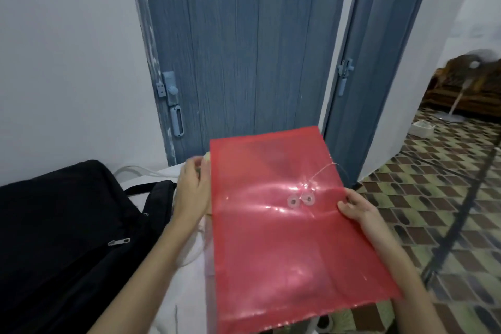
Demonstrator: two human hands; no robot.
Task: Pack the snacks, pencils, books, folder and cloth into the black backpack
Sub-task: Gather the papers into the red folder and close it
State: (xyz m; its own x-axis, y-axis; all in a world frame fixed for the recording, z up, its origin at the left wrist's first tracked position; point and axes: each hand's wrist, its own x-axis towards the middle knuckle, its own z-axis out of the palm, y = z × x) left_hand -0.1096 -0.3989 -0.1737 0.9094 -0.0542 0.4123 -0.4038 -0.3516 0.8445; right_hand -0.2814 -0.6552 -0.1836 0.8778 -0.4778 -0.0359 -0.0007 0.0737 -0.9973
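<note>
Folder (284,238), red and translucent, fills the middle of the view, held up flat between both hands above a white-covered surface (187,290) whose kind cannot be told. Its flap side faces the camera, with two round clear buttons near the centre and a thin string trailing loose from them toward the right edge. The right hand (357,207) has its grip on the folder's right edge, thumb laid across the front face and the other fingers hidden behind the sheet. The left hand (193,192) is at the folder's left edge, fingers curled toward it and blurred; whether its grip is on the folder itself or on a small pale thing just behind the edge cannot be told. The black backpack (62,238) lies to the left of the folder, apart from it, on the same white surface, with a silver zipper pull showing on its front and a strap looping up beside the left wrist. Behind stand two blue-grey doors (244,49) in a white wall, and to the right a patterned tile floor (439,198) stretches away toward a standing fan (473,65).
</note>
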